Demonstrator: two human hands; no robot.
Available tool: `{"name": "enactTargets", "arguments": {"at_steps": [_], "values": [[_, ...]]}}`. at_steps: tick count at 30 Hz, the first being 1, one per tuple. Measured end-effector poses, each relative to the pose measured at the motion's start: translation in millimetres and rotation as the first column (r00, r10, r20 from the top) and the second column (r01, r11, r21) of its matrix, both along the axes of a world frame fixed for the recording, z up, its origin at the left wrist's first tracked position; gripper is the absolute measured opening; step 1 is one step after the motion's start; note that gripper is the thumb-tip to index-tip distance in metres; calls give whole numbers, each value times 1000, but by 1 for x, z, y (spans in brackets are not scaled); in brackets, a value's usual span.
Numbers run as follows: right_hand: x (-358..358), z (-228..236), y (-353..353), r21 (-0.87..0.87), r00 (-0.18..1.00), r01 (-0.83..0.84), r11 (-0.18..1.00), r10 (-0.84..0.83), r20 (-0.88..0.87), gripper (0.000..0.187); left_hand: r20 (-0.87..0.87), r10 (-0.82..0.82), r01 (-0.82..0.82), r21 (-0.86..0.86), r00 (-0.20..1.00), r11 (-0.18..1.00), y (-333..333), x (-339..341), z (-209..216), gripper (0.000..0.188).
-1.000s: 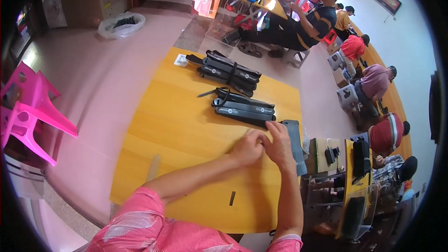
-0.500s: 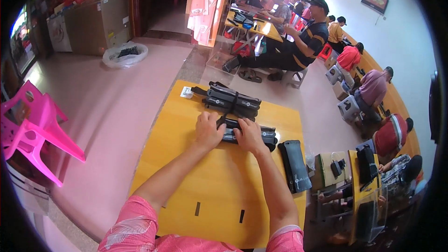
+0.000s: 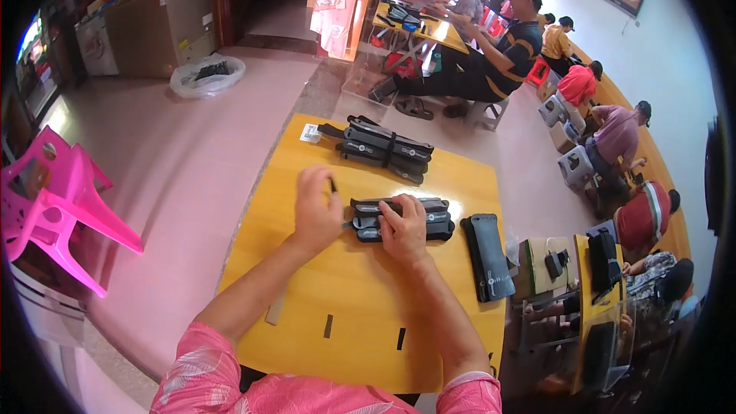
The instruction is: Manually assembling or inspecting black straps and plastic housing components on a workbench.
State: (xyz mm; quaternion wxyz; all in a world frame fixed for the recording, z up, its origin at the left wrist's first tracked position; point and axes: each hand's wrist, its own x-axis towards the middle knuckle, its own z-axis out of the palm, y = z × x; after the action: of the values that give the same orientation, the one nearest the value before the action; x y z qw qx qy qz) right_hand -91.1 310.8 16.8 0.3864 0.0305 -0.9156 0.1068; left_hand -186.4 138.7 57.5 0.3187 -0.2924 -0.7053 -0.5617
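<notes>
My right hand (image 3: 405, 231) is closed over a bundle of dark grey folded pieces (image 3: 438, 220) with pale printing, thumb and fingers pressing its top near the middle. To the left of that bundle my left hand (image 3: 317, 211) is raised, its fingers pinched on a short black strip (image 3: 333, 185); the strip's other end is hidden. Farther back lies a similar bundle (image 3: 387, 149), wrapped round the middle by a black band. A flat dark grey stack (image 3: 488, 257) lies along the table's right side. What the pieces are I cannot make out.
The yellow table (image 3: 307, 330) carries several short dark strips (image 3: 401, 339) near me and a white label (image 3: 310, 133) at its far left corner. A pink plastic chair (image 3: 65, 199) stands left. Several people work at tables ahead and right. A plastic bag (image 3: 205, 77) sits on the floor.
My left hand has come off the bundle, moving left and up with the black strip. The right hand stays on the bundle. The view has shifted slightly.
</notes>
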Motion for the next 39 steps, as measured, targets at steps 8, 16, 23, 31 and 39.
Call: {"name": "enactTargets", "arguments": {"at_steps": [8,16,23,31,39], "values": [[18,8,-20,-22,999,-49,999,49,5,30,567,-267,625,-732,779,270,44,-28,-19,29],[22,9,-25,-77,996,-87,993,89,16,28,887,-210,896,-351,411,272,37,-56,-17,29],[32,9,-7,-55,992,-115,992,117,38,24,931,-348,805,118,114,581,46,-32,-4,25],[26,-8,-3,-107,997,-81,991,81,2,12,772,-513,715,111,375,690,-30,-56,30,16],[30,-2,-5,-115,985,-86,990,102,140,29,684,-459,681,-75,567,728,-85,-2,14,23]]}}
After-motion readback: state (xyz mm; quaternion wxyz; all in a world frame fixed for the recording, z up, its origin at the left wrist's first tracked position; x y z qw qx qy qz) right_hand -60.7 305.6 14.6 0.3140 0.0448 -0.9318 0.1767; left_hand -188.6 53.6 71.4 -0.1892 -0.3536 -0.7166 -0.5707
